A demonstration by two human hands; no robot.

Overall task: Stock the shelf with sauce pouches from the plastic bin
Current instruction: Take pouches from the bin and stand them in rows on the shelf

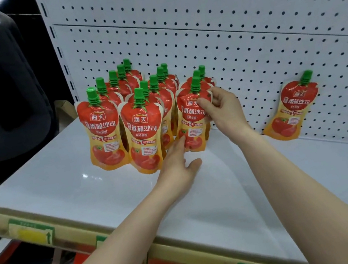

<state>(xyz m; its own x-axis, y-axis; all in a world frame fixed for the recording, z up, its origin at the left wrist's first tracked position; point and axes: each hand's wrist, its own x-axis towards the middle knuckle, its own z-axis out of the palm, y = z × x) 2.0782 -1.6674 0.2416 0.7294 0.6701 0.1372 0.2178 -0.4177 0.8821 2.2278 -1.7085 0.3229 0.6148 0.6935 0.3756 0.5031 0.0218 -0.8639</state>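
So, head view: these pouches (pixel 107 129) look soft, squishy and fairly light, with slick film, so the stiffer shoulder by the green cap (pixel 195 84) seems the best spot to hold. Right hand (pixel 221 110) pinches right there on the front pouch (pixel 190 120) of the third row on the shelf (pixel 59 175). Left hand (pixel 177 163) has its fingers (pixel 179 145) straight, touching that pouch's bottom edge.

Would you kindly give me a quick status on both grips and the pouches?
Right grip pinches third row's front pouch near its top. Left grip open, fingertips at that pouch's base. Lone pouch leans on pegboard, right; nothing blocking.
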